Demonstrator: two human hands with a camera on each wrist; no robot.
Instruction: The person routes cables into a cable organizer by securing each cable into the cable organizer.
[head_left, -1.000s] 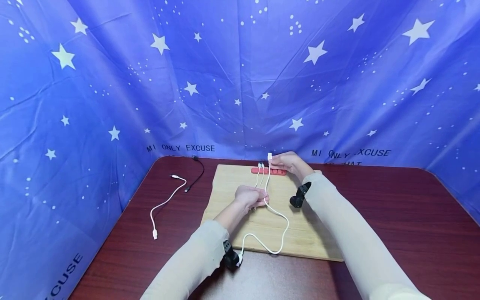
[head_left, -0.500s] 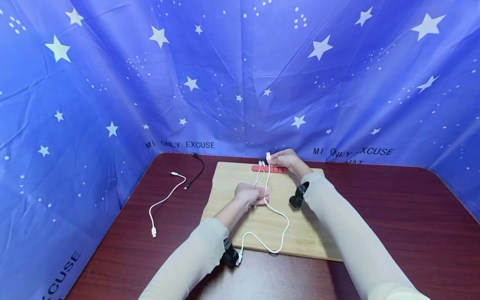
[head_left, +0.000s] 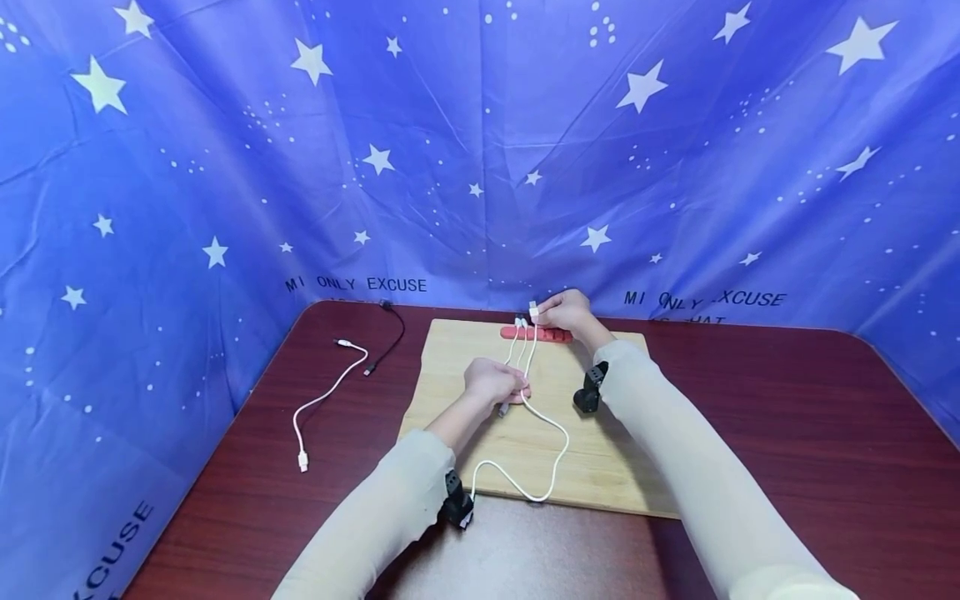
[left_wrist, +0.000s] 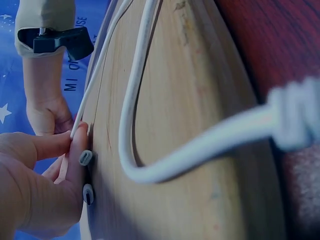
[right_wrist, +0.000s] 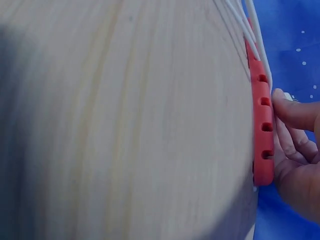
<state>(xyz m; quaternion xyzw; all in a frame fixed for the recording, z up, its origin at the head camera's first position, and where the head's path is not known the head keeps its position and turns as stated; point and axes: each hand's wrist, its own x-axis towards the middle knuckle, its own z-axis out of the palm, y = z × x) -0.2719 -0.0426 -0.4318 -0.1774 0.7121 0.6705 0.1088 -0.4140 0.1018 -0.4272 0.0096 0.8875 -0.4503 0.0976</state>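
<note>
My left hand (head_left: pixel 492 381) pinches a white USB cable (head_left: pixel 555 467) between thumb and finger over the wooden board. At the board's far edge my right hand (head_left: pixel 567 311) pinches the same cable by its upper plug (head_left: pixel 534 312). The cable runs between both hands, in front of a red cable holder (right_wrist: pixel 264 125) with several slots. Two other white cables (head_left: pixel 514 346) sit in the holder's left slots. Their small connectors (left_wrist: pixel 85 158) show beside my left fingers in the left wrist view. The held cable's other end loops down past the board's near edge beside my left wrist.
The wooden board (head_left: pixel 600 450) lies on a dark red table (head_left: pixel 787 433). To its left are a loose white cable (head_left: pixel 330 398) and a short black cable (head_left: pixel 396 337). A blue star-patterned curtain (head_left: pixel 480 150) stands behind and at the sides.
The head view has shifted slightly. Both hands keep their grips on the white cable, which stays stretched between them; the plug in my right hand has turned a little.
</note>
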